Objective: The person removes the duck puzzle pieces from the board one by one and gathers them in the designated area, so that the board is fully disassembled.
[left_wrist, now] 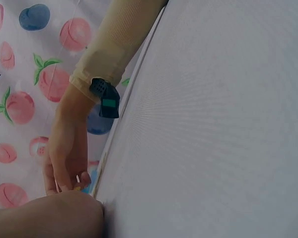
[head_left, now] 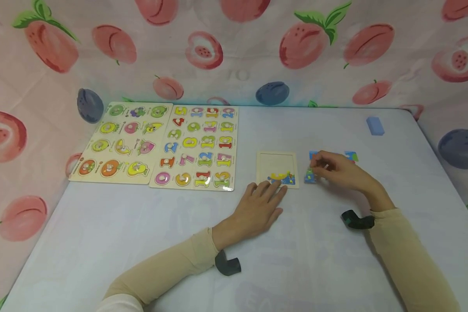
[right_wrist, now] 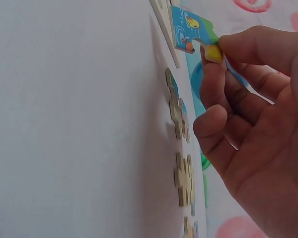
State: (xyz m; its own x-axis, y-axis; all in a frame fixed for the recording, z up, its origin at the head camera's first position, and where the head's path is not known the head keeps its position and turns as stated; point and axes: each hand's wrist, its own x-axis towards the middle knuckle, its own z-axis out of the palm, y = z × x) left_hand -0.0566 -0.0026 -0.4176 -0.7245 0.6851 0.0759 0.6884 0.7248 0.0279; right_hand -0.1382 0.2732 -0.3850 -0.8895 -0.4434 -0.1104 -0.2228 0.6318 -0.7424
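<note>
My right hand [head_left: 337,171] pinches a jigsaw piece [right_wrist: 198,29] between thumb and fingertip. The piece is blue and green with a small yellow duck, tilted and off the table in the right wrist view. Just left of it lies a square wooden puzzle tray [head_left: 277,157], with joined blue and yellow pieces [head_left: 286,178] along its bottom right. My left hand [head_left: 255,212] lies with fingers spread, fingertips at the tray's lower edge. More loose pieces [head_left: 351,156] lie beyond the right hand, partly hidden by it; in the right wrist view several [right_wrist: 183,181] show edge-on.
A fruit peg board [head_left: 121,130] and a number peg board [head_left: 196,149] lie side by side on the left of the white table [head_left: 140,225]. A blue block [head_left: 375,125] sits at the back right. Fruit-patterned cloth [head_left: 238,52] hangs behind the table.
</note>
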